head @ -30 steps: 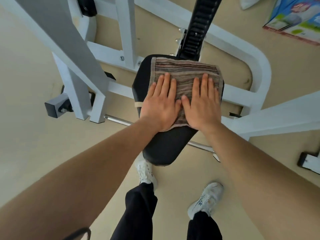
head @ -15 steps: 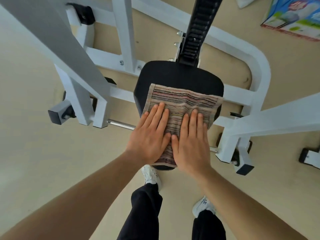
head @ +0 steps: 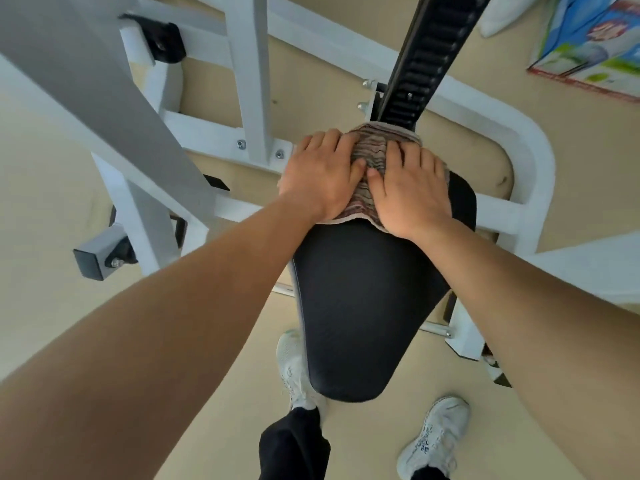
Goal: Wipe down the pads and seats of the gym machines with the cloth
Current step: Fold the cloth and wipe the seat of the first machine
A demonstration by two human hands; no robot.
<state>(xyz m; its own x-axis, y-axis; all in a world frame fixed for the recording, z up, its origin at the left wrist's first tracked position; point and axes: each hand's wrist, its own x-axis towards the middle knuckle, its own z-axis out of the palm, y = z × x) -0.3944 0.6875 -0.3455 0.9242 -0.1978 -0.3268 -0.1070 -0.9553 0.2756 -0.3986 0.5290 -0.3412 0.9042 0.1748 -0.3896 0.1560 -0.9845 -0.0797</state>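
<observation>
A black padded seat (head: 363,306) of a white gym machine fills the middle of the view, its narrow end toward me. A striped brown cloth (head: 375,152) lies bunched on the seat's far end, against the black notched post (head: 426,60). My left hand (head: 320,176) and my right hand (head: 410,192) press side by side on the cloth, fingers curled over its far edge. Most of the cloth is hidden under the hands.
White frame tubes (head: 249,74) cross at the left and curve around the right (head: 533,174). A grey capped foot (head: 97,256) juts out at left. My white shoes (head: 433,441) stand on the beige floor. A colourful box (head: 588,43) lies top right.
Both hands pulled the cloth back to the seat's near end, then pushed it forward to the far end by the post, where it has bunched up.
</observation>
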